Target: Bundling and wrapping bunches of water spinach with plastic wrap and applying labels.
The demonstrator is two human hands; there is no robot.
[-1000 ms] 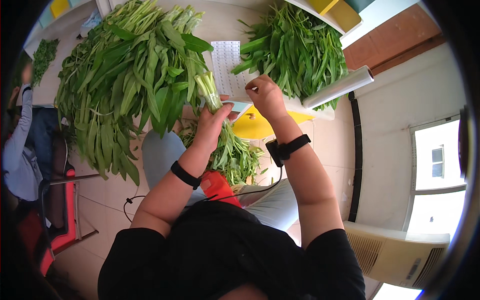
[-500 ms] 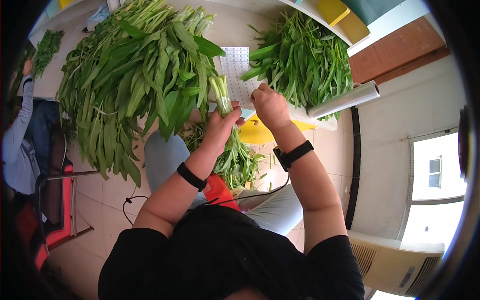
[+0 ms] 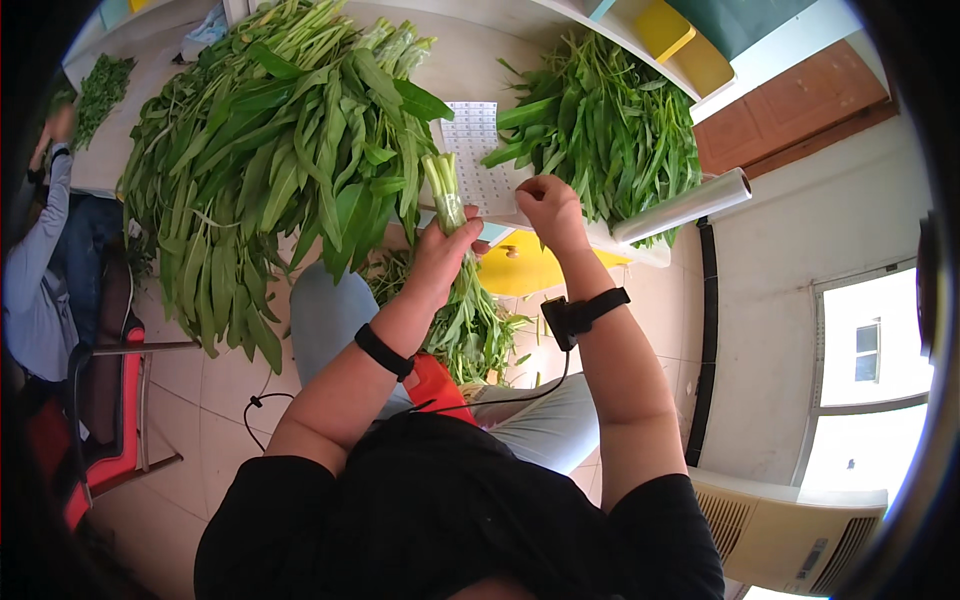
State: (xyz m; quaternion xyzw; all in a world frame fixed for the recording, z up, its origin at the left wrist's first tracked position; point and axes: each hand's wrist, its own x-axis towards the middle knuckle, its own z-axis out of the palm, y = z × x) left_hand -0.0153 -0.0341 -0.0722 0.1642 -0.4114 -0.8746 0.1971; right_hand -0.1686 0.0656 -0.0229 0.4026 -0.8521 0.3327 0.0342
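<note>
My left hand (image 3: 440, 262) is closed around a bunch of water spinach (image 3: 443, 185), its pale cut stems upward and clear film wrapped about them. The leaves of this bunch hang down below the hand. To the right, my right hand (image 3: 556, 215) is raised over the table's front edge, thumb and forefinger pinched together. Whatever may be between those fingertips is too small to make out. Beside them lies a white sheet of small printed labels (image 3: 470, 135), flat on the table. Each wrist wears a black strap.
A large heap of water spinach (image 3: 290, 165) overhangs the table on the left; a smaller heap (image 3: 610, 125) lies right. A film roll (image 3: 685, 207) juts over the right edge. Below are a yellow drawer front (image 3: 515, 262) and more greens (image 3: 470, 335). A co-worker (image 3: 45, 270) sits far left.
My right hand has shifted slightly right, away from the label sheet, and its wrist has turned. My left hand still holds the bunch in nearly the same place.
</note>
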